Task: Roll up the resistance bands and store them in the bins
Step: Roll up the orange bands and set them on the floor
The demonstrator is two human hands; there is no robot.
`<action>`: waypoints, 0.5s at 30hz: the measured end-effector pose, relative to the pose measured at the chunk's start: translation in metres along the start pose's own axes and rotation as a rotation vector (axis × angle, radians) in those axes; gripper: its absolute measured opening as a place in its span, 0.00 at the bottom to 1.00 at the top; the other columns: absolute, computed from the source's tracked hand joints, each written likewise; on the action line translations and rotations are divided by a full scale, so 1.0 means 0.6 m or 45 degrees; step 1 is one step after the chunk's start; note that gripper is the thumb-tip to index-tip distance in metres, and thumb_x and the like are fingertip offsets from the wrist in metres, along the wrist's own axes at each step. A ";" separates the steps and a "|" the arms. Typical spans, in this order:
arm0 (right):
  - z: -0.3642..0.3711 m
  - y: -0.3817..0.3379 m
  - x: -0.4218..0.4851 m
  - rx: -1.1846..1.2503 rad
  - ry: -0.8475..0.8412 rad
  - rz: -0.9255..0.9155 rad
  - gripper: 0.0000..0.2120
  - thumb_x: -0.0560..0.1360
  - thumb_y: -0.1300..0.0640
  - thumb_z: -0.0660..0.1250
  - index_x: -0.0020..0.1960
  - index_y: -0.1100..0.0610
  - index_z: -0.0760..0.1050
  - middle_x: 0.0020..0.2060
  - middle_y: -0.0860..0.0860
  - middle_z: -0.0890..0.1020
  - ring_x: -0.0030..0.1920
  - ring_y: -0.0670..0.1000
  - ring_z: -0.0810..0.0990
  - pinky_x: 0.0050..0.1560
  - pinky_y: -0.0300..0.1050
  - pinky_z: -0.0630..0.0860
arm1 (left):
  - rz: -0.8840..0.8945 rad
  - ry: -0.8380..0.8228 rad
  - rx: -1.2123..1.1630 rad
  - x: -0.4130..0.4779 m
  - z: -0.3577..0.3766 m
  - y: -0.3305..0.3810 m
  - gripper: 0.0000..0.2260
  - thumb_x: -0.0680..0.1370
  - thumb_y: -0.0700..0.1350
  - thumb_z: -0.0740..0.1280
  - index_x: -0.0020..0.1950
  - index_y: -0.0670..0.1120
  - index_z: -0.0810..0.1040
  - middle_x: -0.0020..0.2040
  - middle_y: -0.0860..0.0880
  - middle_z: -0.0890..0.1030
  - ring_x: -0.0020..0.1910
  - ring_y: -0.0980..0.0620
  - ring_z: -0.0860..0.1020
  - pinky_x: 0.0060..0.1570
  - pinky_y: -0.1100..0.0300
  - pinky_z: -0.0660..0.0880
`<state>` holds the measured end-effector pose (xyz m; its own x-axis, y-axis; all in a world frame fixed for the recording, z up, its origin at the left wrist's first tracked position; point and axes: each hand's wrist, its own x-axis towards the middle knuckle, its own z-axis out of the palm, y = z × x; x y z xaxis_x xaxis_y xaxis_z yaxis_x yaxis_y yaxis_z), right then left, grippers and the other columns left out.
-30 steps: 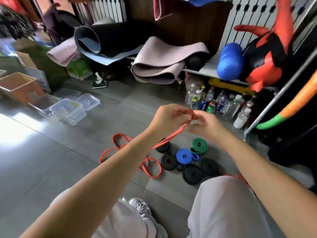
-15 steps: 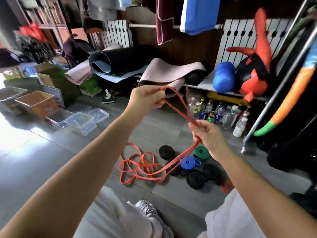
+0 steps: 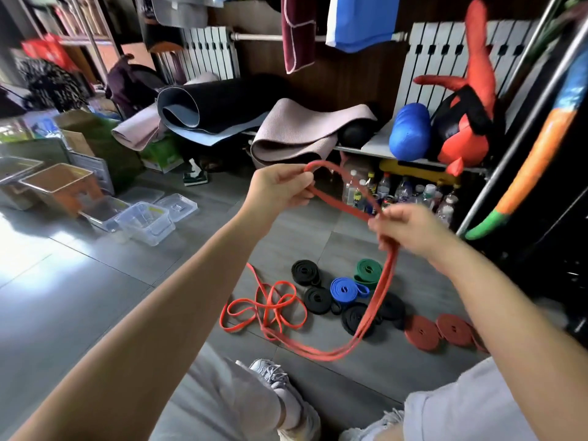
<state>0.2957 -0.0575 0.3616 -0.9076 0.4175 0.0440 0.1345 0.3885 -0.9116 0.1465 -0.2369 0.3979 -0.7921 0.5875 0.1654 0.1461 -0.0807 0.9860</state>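
A long red resistance band (image 3: pixel 375 300) is held up between both hands. My left hand (image 3: pixel 280 189) pinches its looped end, raised at centre. My right hand (image 3: pixel 410 230) grips the doubled band lower and to the right. From there the band hangs down, curves near my knees and ends in a loose tangle (image 3: pixel 267 307) on the floor. Rolled bands lie on the tiles below: several black ones (image 3: pixel 318 299), a blue one (image 3: pixel 345 289), a green one (image 3: pixel 367 272) and dark red ones (image 3: pixel 423 332). Clear plastic bins (image 3: pixel 144 222) stand on the floor at left.
An orange bin (image 3: pixel 60 189) and flat lids (image 3: pixel 176 206) sit beside the clear bins. Rolled mats (image 3: pixel 296 135), a blue roller (image 3: pixel 409 132) and several bottles (image 3: pixel 391 192) line the back shelf. A metal rack pole (image 3: pixel 496 173) slants at right. My legs and shoes fill the bottom.
My left hand has moved right and lower, closer to my right hand, still holding the looped end. The hanging band now sags in a longer curve toward my knees.
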 end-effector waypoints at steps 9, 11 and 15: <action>0.106 0.089 -0.046 0.361 -0.016 0.039 0.15 0.67 0.73 0.70 0.53 0.69 0.77 0.36 0.48 0.84 0.36 0.41 0.83 0.40 0.31 0.76 | -0.057 -0.382 0.433 -0.069 0.054 -0.080 0.11 0.72 0.35 0.72 0.45 0.51 0.83 0.34 0.60 0.82 0.34 0.62 0.80 0.38 0.64 0.80; 0.111 0.090 -0.053 0.417 0.033 -0.004 0.13 0.68 0.74 0.69 0.52 0.66 0.79 0.33 0.45 0.84 0.36 0.42 0.83 0.41 0.32 0.76 | -0.064 -0.377 0.371 -0.077 0.061 -0.086 0.09 0.72 0.35 0.71 0.45 0.49 0.84 0.37 0.58 0.83 0.36 0.61 0.81 0.39 0.66 0.79; 0.114 0.092 -0.070 0.424 0.075 -0.006 0.12 0.70 0.72 0.68 0.51 0.62 0.79 0.35 0.47 0.84 0.36 0.42 0.82 0.40 0.33 0.76 | -0.136 -0.330 0.167 -0.086 0.069 -0.091 0.07 0.73 0.33 0.70 0.47 0.44 0.82 0.42 0.45 0.81 0.38 0.55 0.82 0.42 0.64 0.80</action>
<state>0.3141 -0.1098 0.2812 -0.8819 0.4672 0.0633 -0.0159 0.1046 -0.9944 0.2040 -0.2293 0.3349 -0.6323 0.7740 0.0334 0.1590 0.0874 0.9834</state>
